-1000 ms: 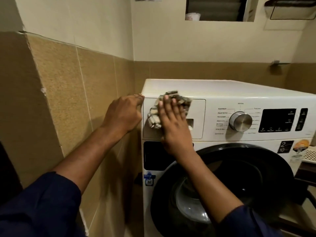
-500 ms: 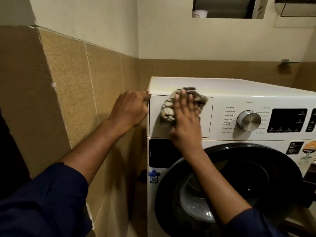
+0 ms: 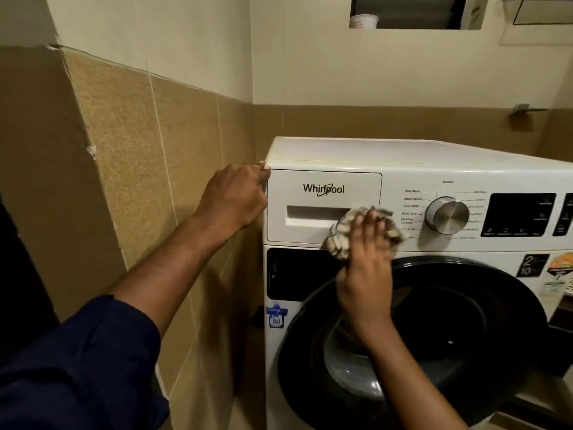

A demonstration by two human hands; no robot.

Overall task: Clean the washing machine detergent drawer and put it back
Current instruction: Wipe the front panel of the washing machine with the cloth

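The white detergent drawer (image 3: 294, 232) with its dark logo sits pushed into the top left of the washing machine (image 3: 403, 152), its front flush with the panel. My right hand (image 3: 366, 268) presses a bunched brown-and-white cloth (image 3: 338, 240) flat against the drawer's lower right corner, fingers spread over it. The handle recess (image 3: 313, 211) is uncovered to the left of the cloth. My left hand (image 3: 232, 197) is at the machine's top left corner, fingers curled against the edge there.
A metal dial (image 3: 446, 215) and a dark display (image 3: 521, 214) lie right of the drawer. The round black door (image 3: 449, 305) fills the front below. A tiled wall (image 3: 155, 181) stands close on the left. A white cup (image 3: 363, 21) sits in the high window opening.
My right hand has slid the cloth from the drawer's upper front down and right to its lower right corner, uncovering the logo and handle recess. My left hand stays at the corner.
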